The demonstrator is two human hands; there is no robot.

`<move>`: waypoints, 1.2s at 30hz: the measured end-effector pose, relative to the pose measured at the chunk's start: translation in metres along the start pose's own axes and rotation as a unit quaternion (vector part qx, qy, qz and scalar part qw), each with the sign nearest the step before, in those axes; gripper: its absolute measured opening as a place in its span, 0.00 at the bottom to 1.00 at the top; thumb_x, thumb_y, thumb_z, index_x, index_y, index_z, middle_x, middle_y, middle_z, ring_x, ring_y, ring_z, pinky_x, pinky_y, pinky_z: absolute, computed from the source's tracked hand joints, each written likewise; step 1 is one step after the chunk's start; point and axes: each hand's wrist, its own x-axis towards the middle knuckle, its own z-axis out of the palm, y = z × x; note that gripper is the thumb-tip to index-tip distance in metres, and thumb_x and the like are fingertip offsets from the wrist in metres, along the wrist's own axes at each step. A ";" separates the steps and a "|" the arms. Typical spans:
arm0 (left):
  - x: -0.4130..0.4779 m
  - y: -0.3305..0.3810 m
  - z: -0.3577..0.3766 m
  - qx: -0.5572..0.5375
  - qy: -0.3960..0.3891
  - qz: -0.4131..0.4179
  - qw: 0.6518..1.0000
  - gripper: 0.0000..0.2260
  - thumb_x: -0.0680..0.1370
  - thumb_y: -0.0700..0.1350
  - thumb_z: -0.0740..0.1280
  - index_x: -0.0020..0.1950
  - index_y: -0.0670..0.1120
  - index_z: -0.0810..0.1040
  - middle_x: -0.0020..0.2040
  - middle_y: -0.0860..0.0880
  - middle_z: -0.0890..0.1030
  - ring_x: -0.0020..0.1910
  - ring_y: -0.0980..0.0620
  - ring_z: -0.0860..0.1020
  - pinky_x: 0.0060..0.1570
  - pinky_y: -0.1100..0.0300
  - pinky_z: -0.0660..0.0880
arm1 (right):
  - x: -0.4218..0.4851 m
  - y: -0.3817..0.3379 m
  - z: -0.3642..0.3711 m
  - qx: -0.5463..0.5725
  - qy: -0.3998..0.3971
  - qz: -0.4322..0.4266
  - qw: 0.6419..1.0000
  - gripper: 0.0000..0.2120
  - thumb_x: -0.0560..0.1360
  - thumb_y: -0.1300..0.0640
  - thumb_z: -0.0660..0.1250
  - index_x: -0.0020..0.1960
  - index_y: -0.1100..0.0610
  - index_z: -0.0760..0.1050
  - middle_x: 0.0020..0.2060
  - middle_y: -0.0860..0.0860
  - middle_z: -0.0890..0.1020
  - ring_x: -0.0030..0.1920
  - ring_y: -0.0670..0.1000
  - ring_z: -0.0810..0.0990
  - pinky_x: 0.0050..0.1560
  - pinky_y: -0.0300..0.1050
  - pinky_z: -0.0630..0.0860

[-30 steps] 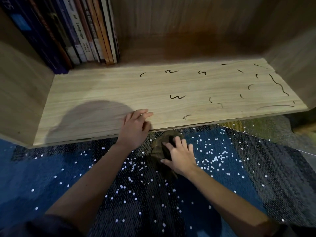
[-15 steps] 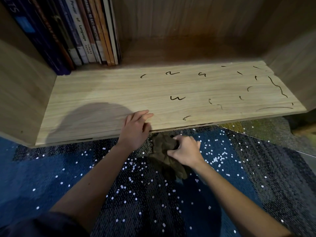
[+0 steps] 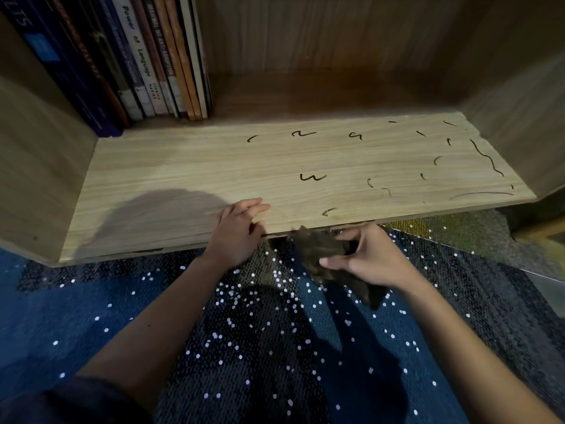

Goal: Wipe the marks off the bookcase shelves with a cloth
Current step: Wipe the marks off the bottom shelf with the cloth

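The light wooden bookcase shelf (image 3: pixel 183 179) lies low in front of me, with several black pen marks (image 3: pixel 312 177) scattered over its middle and right half. My left hand (image 3: pixel 237 231) rests flat on the shelf's front edge, fingers apart, holding nothing. My right hand (image 3: pixel 370 258) grips a crumpled dark brown cloth (image 3: pixel 321 249), lifted just in front of and below the shelf edge. A small curved mark (image 3: pixel 327 212) sits on the shelf right above the cloth.
A row of upright books (image 3: pixel 146 65) fills the shelf's back left corner. Wooden side walls (image 3: pixel 36 154) close the shelf on left and right. Dark blue carpet with white dots (image 3: pixel 260 347) covers the floor under my arms.
My right hand closed on the cloth, lifted it off the carpet and carried it up and right toward the shelf edge. My left hand stayed on the edge.
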 end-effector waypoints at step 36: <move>-0.001 0.013 -0.003 0.011 0.003 -0.015 1.000 0.18 0.78 0.41 0.61 0.69 0.48 0.70 0.70 0.50 0.68 0.69 0.47 0.64 0.71 0.51 0.52 | -0.017 0.016 -0.013 0.257 0.074 0.030 0.963 0.11 0.69 0.73 0.66 0.42 0.58 0.74 0.38 0.56 0.79 0.40 0.55 0.79 0.45 0.46 0.78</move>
